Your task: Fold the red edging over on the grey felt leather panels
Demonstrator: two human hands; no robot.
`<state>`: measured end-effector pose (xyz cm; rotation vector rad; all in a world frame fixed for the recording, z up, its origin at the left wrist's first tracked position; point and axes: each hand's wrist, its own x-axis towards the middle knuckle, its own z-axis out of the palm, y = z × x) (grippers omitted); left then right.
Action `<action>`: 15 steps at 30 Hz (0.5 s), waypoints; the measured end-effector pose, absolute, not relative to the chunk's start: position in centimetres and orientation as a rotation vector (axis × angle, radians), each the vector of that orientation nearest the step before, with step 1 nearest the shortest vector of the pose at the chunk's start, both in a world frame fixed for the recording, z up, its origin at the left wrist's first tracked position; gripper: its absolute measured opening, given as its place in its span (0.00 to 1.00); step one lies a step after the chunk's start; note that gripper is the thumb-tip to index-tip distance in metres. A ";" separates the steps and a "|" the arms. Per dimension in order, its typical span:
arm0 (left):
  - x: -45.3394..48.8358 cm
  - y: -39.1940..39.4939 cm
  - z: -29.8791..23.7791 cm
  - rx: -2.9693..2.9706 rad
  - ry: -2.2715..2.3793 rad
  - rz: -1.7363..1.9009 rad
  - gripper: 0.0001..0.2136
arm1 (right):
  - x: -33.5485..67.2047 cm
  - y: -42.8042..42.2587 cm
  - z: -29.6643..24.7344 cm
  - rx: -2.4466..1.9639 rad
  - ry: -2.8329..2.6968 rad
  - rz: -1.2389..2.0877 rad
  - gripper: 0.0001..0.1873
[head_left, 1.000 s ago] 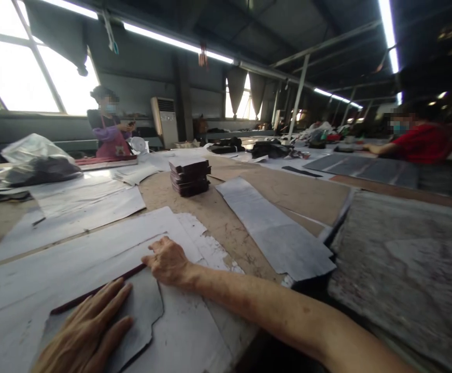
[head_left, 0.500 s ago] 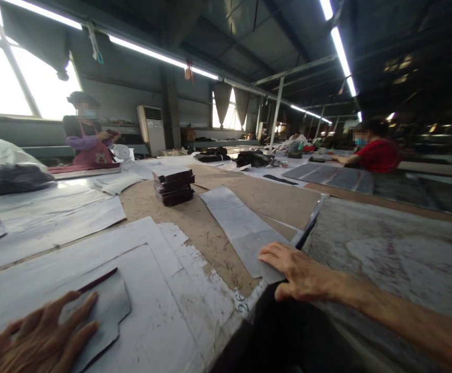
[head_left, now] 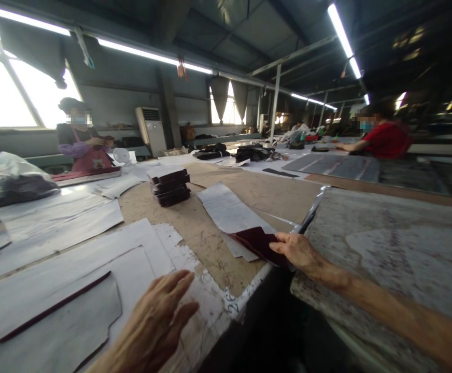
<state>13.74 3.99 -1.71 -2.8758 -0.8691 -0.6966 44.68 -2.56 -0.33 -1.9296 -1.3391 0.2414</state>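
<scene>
My right hand (head_left: pixel 294 251) pinches the near end of a maroon leather-like piece (head_left: pixel 259 243), which is lifted and folded over at the table edge. Beneath and beyond it lies a long pale grey strip (head_left: pixel 229 207). My left hand (head_left: pixel 159 311) is open, fingers stretched, above the white paper sheets (head_left: pixel 142 233); nothing is in it. To its left, a grey cut piece (head_left: pixel 70 316) with a maroon folded edge lies flat on the paper.
A stack of dark maroon pieces (head_left: pixel 169 187) stands mid-table on brown board (head_left: pixel 198 235). A stained grey slab (head_left: pixel 397 238) is at right, with a dark gap before it. A plastic bag (head_left: pixel 12 178) sits at left. Two co-workers (head_left: pixel 82 142) (head_left: pixel 389 134) work farther off.
My left hand has left the grey cut piece and moved right. My right hand, flat on the grey strip before, now grips a lifted maroon piece there.
</scene>
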 end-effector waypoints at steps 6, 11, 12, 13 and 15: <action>23.9 4.1 -1.6 -3.092 -0.534 -0.813 0.12 | 42.9 -2.9 0.3 -1.912 -1.682 0.193 0.08; 26.1 5.2 -3.3 -3.021 -0.594 -0.802 0.05 | 42.9 -1.9 -1.3 -1.923 -1.985 -0.022 0.11; 26.1 5.2 -3.5 -3.005 -0.614 -0.808 0.06 | 43.2 -1.5 -1.6 -1.943 -2.007 -0.064 0.13; 26.0 5.1 -3.6 -2.988 -0.636 -0.815 0.08 | 43.5 -1.2 -1.9 -1.957 -2.002 -0.089 0.14; 25.8 4.8 -3.6 -2.962 -0.687 -0.827 0.11 | 44.4 -0.5 -2.3 -1.966 -1.947 -0.102 0.15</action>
